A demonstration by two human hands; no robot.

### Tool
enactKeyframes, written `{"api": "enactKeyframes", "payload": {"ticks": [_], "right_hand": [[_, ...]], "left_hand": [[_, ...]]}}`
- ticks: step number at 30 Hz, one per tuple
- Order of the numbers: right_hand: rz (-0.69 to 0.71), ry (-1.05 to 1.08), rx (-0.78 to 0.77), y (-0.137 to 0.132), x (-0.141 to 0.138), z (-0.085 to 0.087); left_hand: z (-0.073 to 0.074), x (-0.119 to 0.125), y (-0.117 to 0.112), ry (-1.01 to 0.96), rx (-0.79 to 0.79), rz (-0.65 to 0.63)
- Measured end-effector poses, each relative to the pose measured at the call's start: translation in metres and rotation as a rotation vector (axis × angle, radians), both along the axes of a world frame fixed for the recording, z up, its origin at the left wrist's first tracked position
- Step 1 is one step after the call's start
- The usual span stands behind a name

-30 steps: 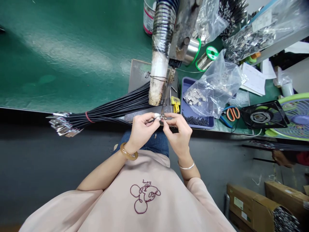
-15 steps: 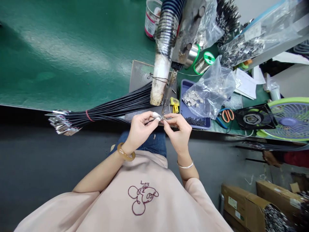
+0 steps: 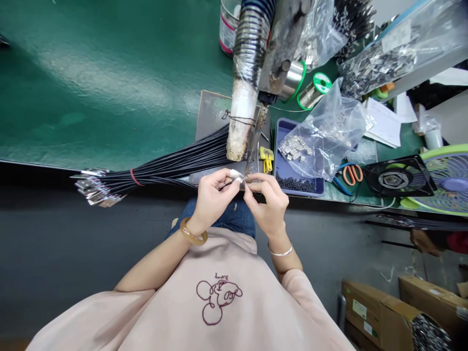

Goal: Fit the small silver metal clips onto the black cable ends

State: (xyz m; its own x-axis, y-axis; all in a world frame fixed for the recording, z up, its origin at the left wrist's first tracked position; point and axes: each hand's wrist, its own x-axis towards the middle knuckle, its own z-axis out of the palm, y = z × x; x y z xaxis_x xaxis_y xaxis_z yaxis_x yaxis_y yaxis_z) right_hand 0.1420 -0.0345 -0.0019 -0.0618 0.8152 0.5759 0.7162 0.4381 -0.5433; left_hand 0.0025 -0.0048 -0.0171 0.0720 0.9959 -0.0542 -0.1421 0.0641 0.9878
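My left hand [image 3: 214, 197] is closed in a pinch on the end of a black cable [image 3: 227, 185], and white wrapping covers one fingertip. Against it, my right hand [image 3: 268, 202] pinches a tiny metal piece [image 3: 244, 179] at the cable's end; its exact shape is too small to tell. Just beyond the fingertips, the metal tip of a soldering iron [image 3: 256, 131] points down beside a pale fume hose nozzle [image 3: 239, 131]. A bundle of black cables [image 3: 171, 163], tied with a red band [image 3: 136, 177], lies to the left, metal connectors [image 3: 98, 187] at its near end.
Right of my hands stands a purple tray [image 3: 318, 187] with metal shells [image 3: 294, 146], small black parts and a plastic bag [image 3: 329, 126]. A yellow clip [image 3: 268, 161], solder spools [image 3: 315, 91], orange-handled cutters [image 3: 353, 174], a black fan [image 3: 398, 179] and cardboard boxes [image 3: 369, 312] are around.
My right fingertips have moved slightly left, closer to my left fingertips. The view has shifted a little, so the tray and fan appear farther right. Both hands keep their pinch.
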Motion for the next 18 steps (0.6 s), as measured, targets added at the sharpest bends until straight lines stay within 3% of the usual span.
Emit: {"api": "enactKeyframes", "payload": {"ticks": [7, 11, 16, 18], "right_hand": [[0.005, 0.07, -0.041, -0.007, 0.004, -0.005], [-0.129, 0.191, -0.01, -0.013, 0.011, -0.009], [-0.041, -0.123, -0.063, -0.007, 0.012, -0.012], [-0.019, -0.156, -0.106, -0.005, 0.008, -0.011]], "left_hand": [[0.0, -0.002, -0.001, 0.05, 0.024, -0.044], [-0.001, -0.007, 0.0, 0.068, 0.035, -0.109], [-0.005, -0.013, 0.001, 0.017, 0.03, -0.226], [-0.005, -0.015, 0.002, 0.023, 0.026, -0.269]]}}
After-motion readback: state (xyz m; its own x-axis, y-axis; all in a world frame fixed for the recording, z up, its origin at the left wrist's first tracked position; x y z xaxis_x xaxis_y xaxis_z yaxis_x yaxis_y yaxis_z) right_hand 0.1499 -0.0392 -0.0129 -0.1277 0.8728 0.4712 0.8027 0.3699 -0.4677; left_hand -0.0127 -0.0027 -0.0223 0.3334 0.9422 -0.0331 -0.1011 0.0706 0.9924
